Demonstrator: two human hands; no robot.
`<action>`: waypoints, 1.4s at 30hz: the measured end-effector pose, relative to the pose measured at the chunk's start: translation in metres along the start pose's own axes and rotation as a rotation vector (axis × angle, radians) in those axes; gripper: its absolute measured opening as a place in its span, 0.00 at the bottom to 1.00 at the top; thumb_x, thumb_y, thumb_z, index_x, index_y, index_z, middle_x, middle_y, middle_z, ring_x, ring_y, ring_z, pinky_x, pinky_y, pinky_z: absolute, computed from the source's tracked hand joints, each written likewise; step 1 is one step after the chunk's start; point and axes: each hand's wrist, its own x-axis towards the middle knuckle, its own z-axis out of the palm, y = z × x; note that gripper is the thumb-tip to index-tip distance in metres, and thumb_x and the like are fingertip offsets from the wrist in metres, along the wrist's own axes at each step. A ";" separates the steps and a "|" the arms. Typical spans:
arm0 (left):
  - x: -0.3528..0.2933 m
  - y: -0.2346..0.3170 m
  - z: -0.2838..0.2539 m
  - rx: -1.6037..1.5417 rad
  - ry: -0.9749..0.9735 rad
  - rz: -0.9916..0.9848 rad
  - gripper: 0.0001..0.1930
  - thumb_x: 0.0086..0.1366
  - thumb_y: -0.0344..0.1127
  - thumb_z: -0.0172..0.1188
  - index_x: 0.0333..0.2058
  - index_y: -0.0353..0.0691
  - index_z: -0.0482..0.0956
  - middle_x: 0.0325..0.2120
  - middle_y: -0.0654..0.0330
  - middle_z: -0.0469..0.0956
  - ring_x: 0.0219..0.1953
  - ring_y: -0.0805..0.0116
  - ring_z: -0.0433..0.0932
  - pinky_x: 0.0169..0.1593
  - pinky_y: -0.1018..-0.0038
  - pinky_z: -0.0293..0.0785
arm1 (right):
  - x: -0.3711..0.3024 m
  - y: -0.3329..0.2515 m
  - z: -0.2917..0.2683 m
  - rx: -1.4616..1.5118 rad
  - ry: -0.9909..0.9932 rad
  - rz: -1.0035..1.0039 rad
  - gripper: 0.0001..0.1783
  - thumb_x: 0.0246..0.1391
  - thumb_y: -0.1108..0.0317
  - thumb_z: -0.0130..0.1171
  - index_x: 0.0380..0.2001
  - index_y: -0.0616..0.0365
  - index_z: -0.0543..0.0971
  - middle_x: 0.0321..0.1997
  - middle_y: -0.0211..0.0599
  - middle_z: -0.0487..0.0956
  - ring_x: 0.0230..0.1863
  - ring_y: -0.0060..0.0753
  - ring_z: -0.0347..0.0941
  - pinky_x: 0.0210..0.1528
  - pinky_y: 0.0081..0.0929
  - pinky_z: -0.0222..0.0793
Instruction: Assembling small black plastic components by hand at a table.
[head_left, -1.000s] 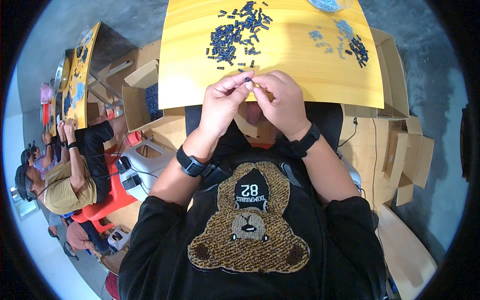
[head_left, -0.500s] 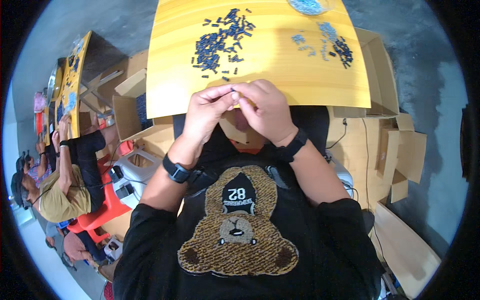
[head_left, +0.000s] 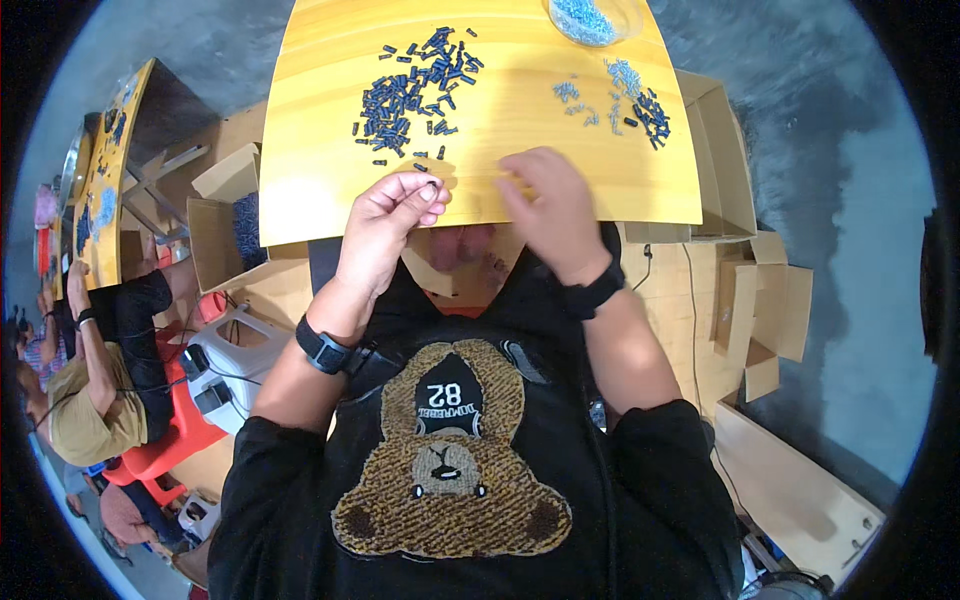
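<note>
My left hand (head_left: 385,222) is held over the near edge of the yellow table (head_left: 560,190). Thumb and index finger pinch a small black plastic piece (head_left: 432,186), mostly hidden by the fingertips. To its right, my right hand (head_left: 552,212) is smeared by motion, with thumb and index finger apart and nothing visible between them. Beyond the left hand lies a loose pile of short black plastic pieces (head_left: 388,112). Farther right are small clear bluish pieces (head_left: 626,76), a few pale ones (head_left: 567,91) apart from them, and a smaller group of black pieces (head_left: 653,122).
A clear round tub (head_left: 632,22) of blue pieces stands at the table's far edge. Open cardboard boxes flank the table, the left box (head_left: 222,222) holding dark pieces, another box (head_left: 722,160) on the right. At left, a person (head_left: 98,390) works at another table.
My right hand has parted from the left and moved right, its fingers opening. My left hand keeps its pinch on the black piece. The whole view has shifted slightly.
</note>
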 end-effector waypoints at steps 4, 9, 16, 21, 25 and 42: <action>0.004 -0.005 -0.008 0.007 -0.019 0.022 0.08 0.63 0.33 0.53 0.38 0.36 0.75 0.30 0.61 0.77 0.31 0.78 0.74 0.37 0.82 0.70 | 0.007 0.046 -0.040 -0.155 0.086 0.132 0.05 0.43 0.72 0.57 0.26 0.61 0.77 0.26 0.43 0.74 0.30 0.44 0.71 0.34 0.33 0.68; 0.008 -0.007 -0.014 -0.066 -0.039 -0.020 0.08 0.63 0.32 0.52 0.38 0.35 0.75 0.31 0.61 0.77 0.32 0.77 0.74 0.37 0.81 0.71 | 0.029 0.068 -0.066 -0.268 -0.006 0.129 0.04 0.42 0.75 0.57 0.24 0.62 0.78 0.26 0.45 0.75 0.27 0.45 0.72 0.32 0.33 0.69; 0.009 -0.003 -0.017 -0.028 -0.055 -0.045 0.08 0.63 0.31 0.53 0.38 0.34 0.74 0.32 0.61 0.77 0.32 0.75 0.75 0.37 0.81 0.72 | 0.053 0.079 -0.063 -0.394 -0.111 0.015 0.02 0.40 0.75 0.58 0.22 0.59 0.79 0.24 0.42 0.75 0.30 0.44 0.73 0.35 0.32 0.69; 0.011 -0.008 -0.022 -0.077 -0.086 -0.035 0.08 0.62 0.30 0.53 0.39 0.34 0.74 0.32 0.61 0.77 0.33 0.75 0.75 0.38 0.80 0.72 | 0.054 0.080 -0.058 -0.390 -0.210 0.023 0.02 0.40 0.76 0.56 0.21 0.59 0.78 0.25 0.42 0.74 0.30 0.45 0.72 0.35 0.34 0.69; 0.010 -0.005 -0.022 -0.077 -0.085 -0.059 0.07 0.62 0.29 0.52 0.38 0.34 0.73 0.33 0.61 0.77 0.33 0.75 0.75 0.38 0.80 0.72 | 0.055 0.076 -0.049 -0.478 -0.217 -0.017 0.02 0.40 0.76 0.55 0.20 0.59 0.76 0.26 0.42 0.74 0.31 0.46 0.72 0.35 0.35 0.69; -0.003 0.005 -0.014 -0.040 -0.109 -0.032 0.11 0.62 0.33 0.55 0.40 0.34 0.75 0.31 0.62 0.77 0.33 0.77 0.75 0.36 0.82 0.71 | 0.022 -0.017 0.011 0.548 -0.202 0.489 0.03 0.45 0.77 0.57 0.25 0.61 0.74 0.23 0.22 0.72 0.23 0.09 0.65 0.25 0.09 0.63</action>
